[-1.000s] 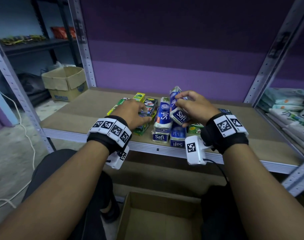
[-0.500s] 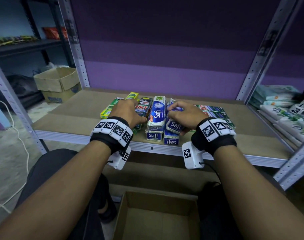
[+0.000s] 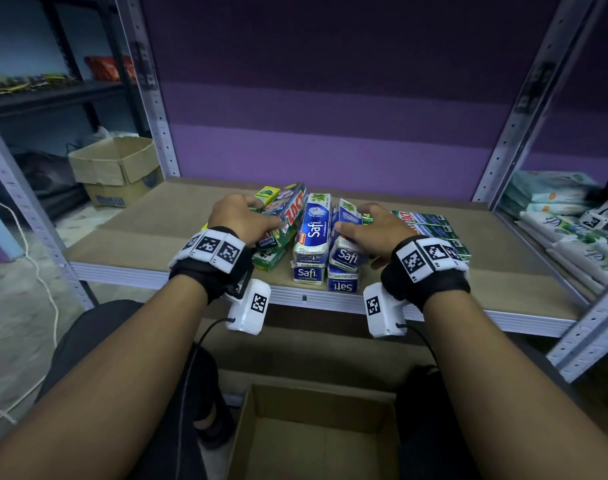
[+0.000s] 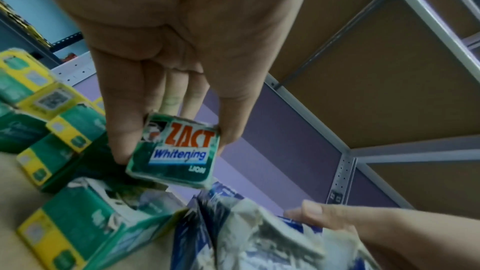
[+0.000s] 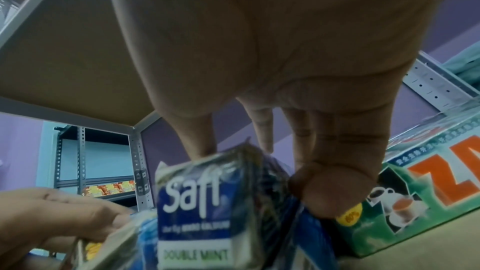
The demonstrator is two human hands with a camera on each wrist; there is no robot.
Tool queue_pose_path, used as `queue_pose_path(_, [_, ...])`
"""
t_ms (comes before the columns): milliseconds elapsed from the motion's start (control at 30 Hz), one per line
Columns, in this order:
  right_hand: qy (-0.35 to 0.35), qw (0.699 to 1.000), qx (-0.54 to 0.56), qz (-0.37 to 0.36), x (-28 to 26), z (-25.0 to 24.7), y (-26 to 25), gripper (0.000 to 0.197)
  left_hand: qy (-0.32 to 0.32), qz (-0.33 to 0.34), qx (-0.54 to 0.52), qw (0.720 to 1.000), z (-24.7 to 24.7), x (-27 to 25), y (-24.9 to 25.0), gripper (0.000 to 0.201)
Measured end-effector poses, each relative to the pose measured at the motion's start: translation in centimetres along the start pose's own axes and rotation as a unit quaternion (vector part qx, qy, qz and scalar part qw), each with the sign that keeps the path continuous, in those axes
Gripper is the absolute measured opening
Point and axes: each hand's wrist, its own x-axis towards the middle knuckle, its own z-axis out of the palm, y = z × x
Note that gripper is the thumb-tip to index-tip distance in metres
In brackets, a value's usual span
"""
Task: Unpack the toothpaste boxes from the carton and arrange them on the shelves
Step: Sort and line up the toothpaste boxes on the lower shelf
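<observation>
Where the boxes sit in the middle of the head view, the left hand (image 3: 242, 216) grips a green Zact box (image 3: 284, 216) — the left wrist view shows thumb and fingers pinching its end face (image 4: 176, 151) — and holds it tilted above other green boxes (image 3: 269, 259) on the shelf (image 3: 150, 233). Just right of it lies a stack of blue Safi boxes (image 3: 311, 237), and against that stack the right hand (image 3: 375, 230) curls its fingers round a second Safi box (image 3: 347, 252), atop another of the same kind; the right wrist view shows the "Safi Double Mint" end (image 5: 197, 213) between thumb and fingers. Further right in the head view, more green Zact boxes (image 3: 430, 226) lie flat in a row. Both wrists carry black bands with white coded tags. At the bottom centre stands the open carton (image 3: 316, 438) — no boxes show in the visible part. Upper left, on the floor, is another cardboard box (image 3: 115, 168); at the right edge, pale packets (image 3: 565, 216) fill the neighbouring shelf.
</observation>
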Motion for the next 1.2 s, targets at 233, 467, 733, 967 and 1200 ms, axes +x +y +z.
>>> queue_pose_path(233, [0.084,0.985,0.143,-0.043,0.2,-1.7,-0.5,0.041,0.024,0.111,-0.054,0.992,-1.3,-0.3,0.6,0.064])
queue_pose_path(467, [0.038,0.883,0.467,-0.006,0.0,-2.8,-1.1,0.056,0.012,0.194,-0.079,0.978,-0.8,-1.2,1.4,0.060])
queue_pose_path(733, [-0.031,0.800,0.598,-0.032,-0.7,-3.7,-1.0,0.042,-0.001,0.292,-0.104,0.951,-0.3,-2.3,2.0,0.058])
queue_pose_path(967, [-0.022,0.762,0.640,-0.098,-1.2,-4.4,-1.1,0.047,0.000,0.367,-0.069,0.928,0.2,-2.7,2.1,0.060])
queue_pose_path(1200, [0.025,0.792,0.580,-0.189,-1.6,-4.5,-2.0,0.043,-0.028,0.342,-0.155,0.926,0.4,-2.9,2.9,0.051])
